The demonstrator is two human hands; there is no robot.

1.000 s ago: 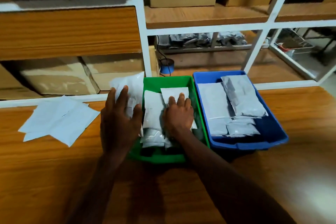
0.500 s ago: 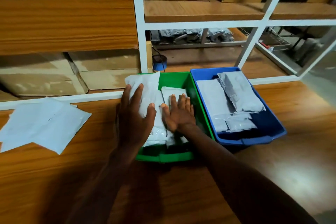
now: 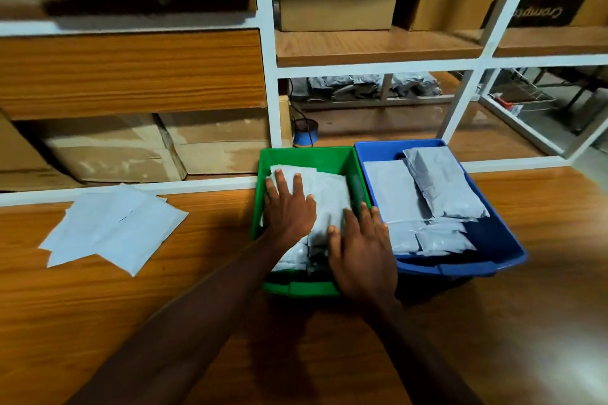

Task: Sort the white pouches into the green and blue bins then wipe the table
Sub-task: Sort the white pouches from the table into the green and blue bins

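The green bin stands on the wooden table and holds several white pouches. My left hand lies flat, fingers spread, on the top pouch inside it. My right hand rests flat at the bin's right front, over the pouches and the rim. To the right, touching it, the blue bin holds more white pouches. A loose pile of flat white pouches lies on the table to the left.
White-framed shelves rise right behind the table with cardboard boxes low on the left and others higher up. A blue tape roll with a black cable sits behind the green bin. Grey bags lie on a rear shelf.
My left hand carried the pouch from the bin's left edge into the green bin and now presses it flat. My right hand slid back toward the bin's right front corner.
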